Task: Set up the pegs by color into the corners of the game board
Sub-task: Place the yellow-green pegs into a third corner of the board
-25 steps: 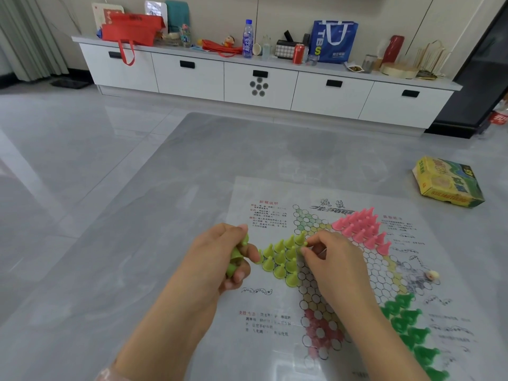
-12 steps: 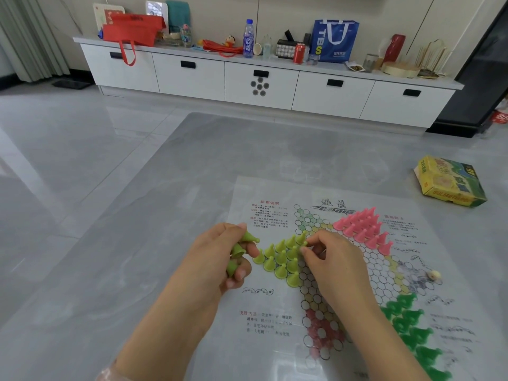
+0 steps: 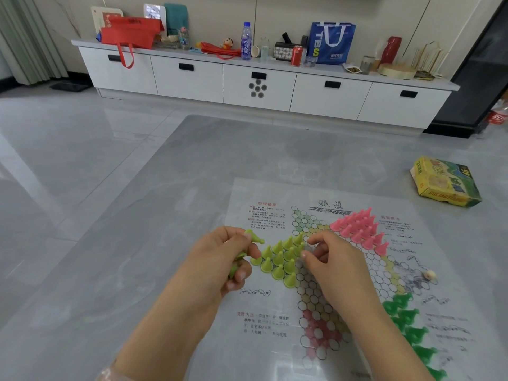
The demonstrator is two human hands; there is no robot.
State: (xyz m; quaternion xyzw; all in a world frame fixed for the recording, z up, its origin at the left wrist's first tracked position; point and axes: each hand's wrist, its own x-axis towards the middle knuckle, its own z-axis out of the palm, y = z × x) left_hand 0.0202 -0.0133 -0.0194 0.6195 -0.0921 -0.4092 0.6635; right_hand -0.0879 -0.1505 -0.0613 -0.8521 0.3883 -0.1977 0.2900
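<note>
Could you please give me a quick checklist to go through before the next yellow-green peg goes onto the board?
1. Left hand holds spare yellow-green pegs: ok.
2. Right hand free to take one: ok, it pinches nothing visible.
3. Yellow-green cluster upright on the game board: ok.
4. Yellow-green corner fully filled: cannot tell, hands cover part.
5. Pink pegs and dark green pegs grouped apart: ok.

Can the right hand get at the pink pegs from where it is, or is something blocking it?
Probably yes. The right hand sits beside the yellow-green pegs, holding nothing, and the pink pegs stand just beyond it on the game board. Only bare board lies between them, so the way looks free.
</note>
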